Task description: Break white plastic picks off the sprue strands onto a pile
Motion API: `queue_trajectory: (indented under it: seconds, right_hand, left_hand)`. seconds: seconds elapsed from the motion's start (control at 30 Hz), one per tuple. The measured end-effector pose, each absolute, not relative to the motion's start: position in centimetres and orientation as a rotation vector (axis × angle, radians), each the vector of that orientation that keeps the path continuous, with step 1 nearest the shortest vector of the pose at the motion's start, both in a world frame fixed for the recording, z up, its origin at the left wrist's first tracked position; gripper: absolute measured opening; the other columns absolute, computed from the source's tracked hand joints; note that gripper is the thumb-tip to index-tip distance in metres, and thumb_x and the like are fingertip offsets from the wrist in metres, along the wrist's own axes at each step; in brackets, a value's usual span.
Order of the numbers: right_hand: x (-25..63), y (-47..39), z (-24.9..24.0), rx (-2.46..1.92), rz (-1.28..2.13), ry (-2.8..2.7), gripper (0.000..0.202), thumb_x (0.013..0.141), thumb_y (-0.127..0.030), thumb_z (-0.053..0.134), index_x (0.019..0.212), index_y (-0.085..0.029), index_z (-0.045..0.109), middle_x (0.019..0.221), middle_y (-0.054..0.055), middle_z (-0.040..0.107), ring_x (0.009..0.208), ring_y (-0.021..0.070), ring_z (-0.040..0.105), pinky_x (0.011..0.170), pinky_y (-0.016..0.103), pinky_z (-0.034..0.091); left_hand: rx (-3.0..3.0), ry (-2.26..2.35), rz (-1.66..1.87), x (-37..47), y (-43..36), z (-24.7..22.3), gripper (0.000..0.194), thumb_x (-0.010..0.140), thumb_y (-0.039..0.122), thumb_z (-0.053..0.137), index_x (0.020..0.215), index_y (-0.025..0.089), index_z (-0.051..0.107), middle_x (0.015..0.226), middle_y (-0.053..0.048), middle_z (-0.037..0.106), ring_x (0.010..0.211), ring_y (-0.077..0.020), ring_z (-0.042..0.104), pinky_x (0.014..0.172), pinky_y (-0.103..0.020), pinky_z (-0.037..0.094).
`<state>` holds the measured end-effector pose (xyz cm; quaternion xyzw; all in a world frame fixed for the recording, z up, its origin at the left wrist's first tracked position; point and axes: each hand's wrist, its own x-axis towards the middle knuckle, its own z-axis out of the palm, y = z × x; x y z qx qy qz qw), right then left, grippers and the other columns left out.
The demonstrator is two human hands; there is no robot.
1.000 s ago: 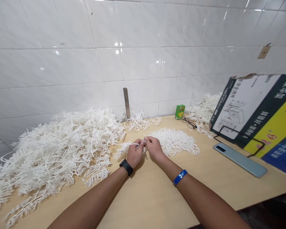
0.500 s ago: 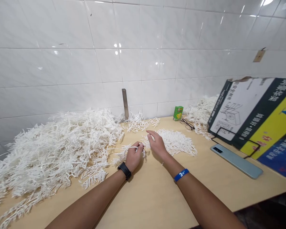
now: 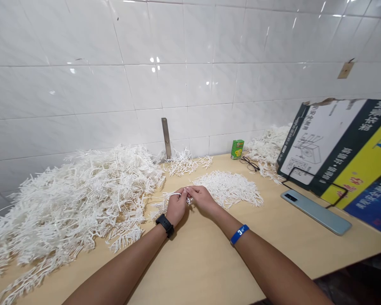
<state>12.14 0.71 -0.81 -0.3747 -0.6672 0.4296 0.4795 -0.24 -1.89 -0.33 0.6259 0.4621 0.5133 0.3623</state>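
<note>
My left hand [image 3: 176, 210], wearing a black watch, pinches a white branching strand [image 3: 174, 194] between thumb and fingers. Its loose end trails left over the wood-coloured table [image 3: 206, 262]. Thumb and fingertips of my right hand [image 3: 203, 200] are closed at the same spot, touching the left fingertips; the bit they pinch is mostly hidden. A large tangled heap of white branching strands [image 3: 101, 199] lies to the left. Just beyond my right hand spreads a flat pile of short white pieces [image 3: 230, 189].
A smaller clump of strands [image 3: 181, 163] lies by a metal bracket [image 3: 166, 137] at the tiled wall. Further right are a green box [image 3: 237, 149], eyeglasses [image 3: 250, 164], another white heap [image 3: 266, 146], a phone [image 3: 317, 214] and a large printed carton [image 3: 333, 148].
My right hand has come down and left from the edge of the short-piece pile, and its fingers have closed beside my left fingertips. My left hand has barely moved.
</note>
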Motion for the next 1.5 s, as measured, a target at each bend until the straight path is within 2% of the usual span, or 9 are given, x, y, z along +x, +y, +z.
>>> queue_trajectory:
  seconds: [0.2, 0.3, 0.47, 0.63, 0.8, 1.03, 1.1, 1.2, 1.5]
  right_hand:
    - [14.2, 2.7, -0.1, -1.035, 0.95, -1.319, 0.055, 0.086, -0.057, 0.036, 0.088, -0.006, 0.057, 0.082, 0.011, 0.059, 0.069, 0.0114, 0.055, 0.066, 0.025, 0.044]
    - [15.6, 3.1, 0.5, -1.027, 0.901, -1.32, 0.06, 0.084, -0.063, 0.042, 0.088, -0.006, 0.06, 0.083, 0.011, 0.06, 0.07, 0.0106, 0.055, 0.068, 0.024, 0.044]
    - [13.9, 1.3, -0.2, -0.882, 1.163, -1.63, 0.059, 0.086, -0.062, 0.05, 0.118, -0.015, 0.064, 0.115, 0.01, 0.06, 0.097, 0.0126, 0.059, 0.078, 0.021, 0.048]
    - [12.4, 0.3, -0.6, -0.797, 1.158, -1.8, 0.057, 0.091, -0.06, 0.044, 0.11, -0.012, 0.068, 0.091, 0.008, 0.064, 0.088, 0.0125, 0.06, 0.094, 0.029, 0.047]
    - [12.6, 0.7, -0.7, -0.799, 1.117, -1.738, 0.054, 0.088, -0.057, 0.048, 0.107, -0.012, 0.071, 0.105, 0.01, 0.065, 0.1, 0.0164, 0.06, 0.1, 0.033, 0.045]
    - [11.7, 0.5, -1.0, -0.833, 1.302, -1.481, 0.064, 0.077, -0.063, 0.056, 0.101, -0.006, 0.07, 0.097, 0.012, 0.065, 0.081, 0.0147, 0.061, 0.09, 0.032, 0.05]
    - [11.5, 0.5, -1.0, -0.838, 1.33, -1.395, 0.063, 0.076, -0.061, 0.059, 0.104, -0.006, 0.07, 0.103, 0.013, 0.065, 0.087, 0.0157, 0.062, 0.092, 0.031, 0.049]
    - [11.4, 0.7, -1.1, -0.873, 1.267, -1.351, 0.056, 0.078, -0.056, 0.059, 0.107, -0.009, 0.071, 0.115, 0.012, 0.063, 0.104, 0.017, 0.061, 0.099, 0.029, 0.047]
    - [11.1, 0.5, -1.2, -0.982, 1.127, -1.294, 0.043, 0.088, -0.043, 0.054, 0.112, -0.012, 0.07, 0.115, 0.007, 0.063, 0.109, 0.0151, 0.061, 0.099, 0.028, 0.048]
  left_hand:
    - [1.83, 1.152, 1.112, 0.4, -3.7, -0.4, 0.046, 0.089, 0.052, 0.042, 0.073, 0.011, 0.057, 0.071, -0.003, 0.056, 0.07, -0.0086, 0.049, 0.072, -0.023, 0.034]
    - [1.793, 1.181, 1.144, 0.5, -3.6, -0.7, 0.047, 0.09, 0.054, 0.041, 0.076, 0.012, 0.057, 0.074, -0.003, 0.057, 0.072, -0.008, 0.049, 0.073, -0.023, 0.034]
    - [1.566, 1.222, 1.315, -0.1, -2.0, -1.0, 0.049, 0.09, 0.057, 0.037, 0.089, 0.012, 0.053, 0.077, -0.003, 0.054, 0.065, -0.0071, 0.045, 0.066, -0.022, 0.036]
    - [1.59, 1.149, 1.376, -0.2, -1.9, -1.1, 0.042, 0.091, 0.051, 0.039, 0.09, 0.012, 0.054, 0.09, -0.004, 0.059, 0.086, -0.0099, 0.053, 0.083, -0.022, 0.04]
    - [1.611, 1.147, 1.368, -0.1, -1.9, -1.0, 0.042, 0.09, 0.05, 0.04, 0.091, 0.011, 0.057, 0.083, -0.004, 0.055, 0.084, -0.0102, 0.051, 0.082, -0.023, 0.038]
    - [1.619, 1.115, 1.347, -0.1, -1.7, -1.0, 0.046, 0.089, 0.055, 0.039, 0.085, 0.012, 0.051, 0.071, -0.002, 0.044, 0.079, -0.0102, 0.05, 0.078, -0.022, 0.038]
    - [1.629, 1.112, 1.335, -0.1, -1.8, -1.0, 0.048, 0.088, 0.058, 0.038, 0.082, 0.012, 0.049, 0.069, -0.002, 0.043, 0.077, -0.0098, 0.05, 0.076, -0.022, 0.038]
    - [1.639, 1.111, 1.303, 0.1, -1.9, -0.9, 0.05, 0.088, 0.06, 0.037, 0.08, 0.012, 0.048, 0.07, -0.003, 0.047, 0.072, -0.0093, 0.048, 0.07, -0.022, 0.037]
    - [1.676, 1.118, 1.284, 0.3, -1.9, -0.7, 0.045, 0.088, 0.054, 0.039, 0.081, 0.011, 0.05, 0.074, -0.003, 0.054, 0.066, -0.0074, 0.045, 0.066, -0.022, 0.035]
